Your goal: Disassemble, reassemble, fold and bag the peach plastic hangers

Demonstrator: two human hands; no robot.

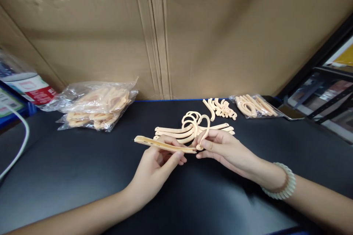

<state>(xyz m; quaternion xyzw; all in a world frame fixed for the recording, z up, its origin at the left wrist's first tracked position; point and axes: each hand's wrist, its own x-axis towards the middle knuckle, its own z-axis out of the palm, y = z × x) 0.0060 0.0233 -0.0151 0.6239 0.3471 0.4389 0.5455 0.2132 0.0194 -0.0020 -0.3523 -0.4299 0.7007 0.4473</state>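
Observation:
My left hand is closed on a long beige plastic hanger arm, thumb at the near side, with the free end pointing left. In my right hand a curved beige hanger hook is pinched near its base, the loop standing up. The hook's base is close to the right end of the arm; I cannot tell whether the two touch. Just behind my hands lies a pile of hanger arms and hanger hooks, partly hidden by the fingers.
Short curved beige pieces lie farther back on the black table. A clear bag of beige parts is at the back right, larger bags at the back left. A white cable curves along the left; cardboard stands behind.

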